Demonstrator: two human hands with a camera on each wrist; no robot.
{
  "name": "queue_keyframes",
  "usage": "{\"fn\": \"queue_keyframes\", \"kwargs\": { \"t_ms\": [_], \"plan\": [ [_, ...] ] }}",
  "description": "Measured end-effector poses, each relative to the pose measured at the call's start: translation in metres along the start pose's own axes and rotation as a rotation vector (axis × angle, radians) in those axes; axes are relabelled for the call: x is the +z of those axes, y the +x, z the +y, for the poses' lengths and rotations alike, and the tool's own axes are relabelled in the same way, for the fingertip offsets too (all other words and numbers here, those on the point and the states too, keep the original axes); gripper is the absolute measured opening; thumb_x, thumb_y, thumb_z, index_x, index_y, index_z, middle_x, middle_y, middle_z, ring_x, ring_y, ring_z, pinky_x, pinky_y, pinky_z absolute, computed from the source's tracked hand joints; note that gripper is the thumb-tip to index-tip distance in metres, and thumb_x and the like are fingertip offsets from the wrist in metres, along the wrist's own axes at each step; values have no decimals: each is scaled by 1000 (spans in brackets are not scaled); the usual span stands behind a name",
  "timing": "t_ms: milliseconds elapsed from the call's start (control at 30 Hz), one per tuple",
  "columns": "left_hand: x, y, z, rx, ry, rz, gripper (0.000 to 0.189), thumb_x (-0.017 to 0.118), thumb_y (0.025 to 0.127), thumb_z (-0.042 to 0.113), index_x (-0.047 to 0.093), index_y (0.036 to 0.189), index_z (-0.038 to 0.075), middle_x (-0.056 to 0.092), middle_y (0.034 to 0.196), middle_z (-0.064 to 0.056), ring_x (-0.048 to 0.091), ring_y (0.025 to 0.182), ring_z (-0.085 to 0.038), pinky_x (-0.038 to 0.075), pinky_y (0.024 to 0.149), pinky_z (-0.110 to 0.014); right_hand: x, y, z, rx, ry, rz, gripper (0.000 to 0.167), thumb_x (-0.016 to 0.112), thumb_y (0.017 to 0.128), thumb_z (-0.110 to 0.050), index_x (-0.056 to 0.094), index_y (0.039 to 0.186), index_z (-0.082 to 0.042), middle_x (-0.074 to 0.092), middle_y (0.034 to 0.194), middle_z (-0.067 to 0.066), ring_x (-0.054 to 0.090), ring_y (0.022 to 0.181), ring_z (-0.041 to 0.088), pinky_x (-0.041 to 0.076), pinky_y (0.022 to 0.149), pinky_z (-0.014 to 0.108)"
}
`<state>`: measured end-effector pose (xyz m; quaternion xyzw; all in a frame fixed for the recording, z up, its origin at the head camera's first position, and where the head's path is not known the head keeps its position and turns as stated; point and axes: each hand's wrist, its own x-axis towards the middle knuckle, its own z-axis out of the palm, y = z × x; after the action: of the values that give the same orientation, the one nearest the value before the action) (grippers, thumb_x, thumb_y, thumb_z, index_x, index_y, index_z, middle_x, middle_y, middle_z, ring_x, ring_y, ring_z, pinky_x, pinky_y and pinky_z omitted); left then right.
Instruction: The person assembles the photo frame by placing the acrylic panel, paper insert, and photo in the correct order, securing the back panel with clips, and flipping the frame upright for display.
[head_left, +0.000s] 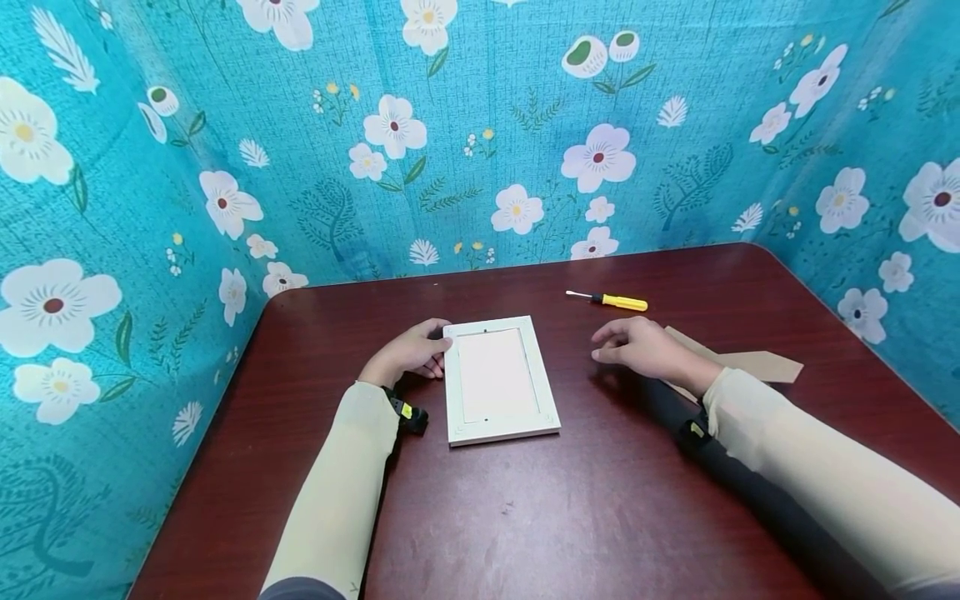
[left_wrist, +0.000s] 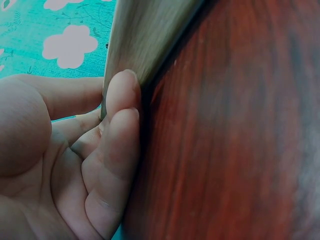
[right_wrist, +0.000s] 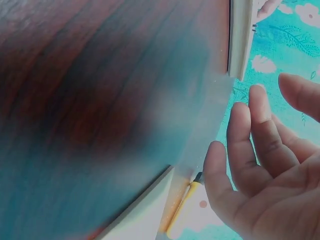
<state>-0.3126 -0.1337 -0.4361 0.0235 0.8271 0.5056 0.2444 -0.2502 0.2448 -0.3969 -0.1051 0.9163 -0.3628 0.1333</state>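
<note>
A white picture frame [head_left: 502, 429] with a plain white panel lies on the table in the head view. My left hand [head_left: 416, 352] holds its left edge, thumb on the top face and fingers against the side. In the left wrist view the fingertips [left_wrist: 123, 92] press the frame's pale side wall [left_wrist: 145, 37], close over the tabletop. Off to the right of the frame, my right hand [head_left: 636, 343] hovers with loosely bent fingers and nothing between them. The right wrist view shows those fingers [right_wrist: 240, 127] apart from the frame's edge [right_wrist: 241, 37].
A screwdriver [head_left: 624, 302] with a yellow handle lies beyond the right hand. Brown cardboard [head_left: 765, 367] with an angled flap sits partly under the right forearm. Flowered blue cloth [head_left: 465, 150] hangs around the back and sides of the dark red table [head_left: 585, 517].
</note>
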Motion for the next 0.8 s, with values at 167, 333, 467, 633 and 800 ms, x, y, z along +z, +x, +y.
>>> {"fn": "queue_keyframes", "kwargs": {
  "t_ms": [167, 333, 467, 633, 800],
  "plan": [
    [1, 0, -1, 0, 4, 6, 43, 53, 102, 23, 40, 143, 18, 59, 78, -14, 62, 58, -21, 55, 59, -33, -2, -3, 4, 9, 8, -9, 38, 70, 91, -25, 64, 120, -1, 65, 90, 6, 56, 80, 25, 47, 68, 35],
    [2, 0, -2, 4, 11, 6, 42, 53, 103, 24, 40, 142, 18, 60, 78, -14, 63, 58, -22, 55, 59, -33, -5, -9, 9, 29, -4, -12, 39, 69, 91, -27, 64, 121, -2, 66, 95, 6, 57, 83, 25, 48, 71, 35],
    [3, 0, -1, 7, 9, 8, 42, 52, 103, 23, 40, 142, 18, 60, 77, -14, 62, 58, -22, 55, 58, -33, -9, -14, 16, 25, -8, -4, 38, 68, 92, -27, 64, 120, -2, 66, 97, 6, 57, 84, 25, 48, 71, 36],
    [2, -1, 1, 5, 9, 5, 41, 52, 103, 23, 41, 142, 17, 59, 76, -14, 62, 57, -22, 55, 58, -33, -12, -22, 21, 7, -19, 18, 37, 69, 91, -27, 65, 118, -2, 67, 95, 4, 57, 83, 23, 48, 70, 36],
    [0, 0, 1, -5, 13, -5, 41, 53, 103, 24, 41, 142, 18, 59, 78, -14, 62, 59, -22, 55, 59, -33, -17, -28, 25, -15, -46, 42, 35, 69, 91, -26, 67, 116, -2, 67, 96, 4, 58, 84, 22, 47, 71, 36]
  ]
}}
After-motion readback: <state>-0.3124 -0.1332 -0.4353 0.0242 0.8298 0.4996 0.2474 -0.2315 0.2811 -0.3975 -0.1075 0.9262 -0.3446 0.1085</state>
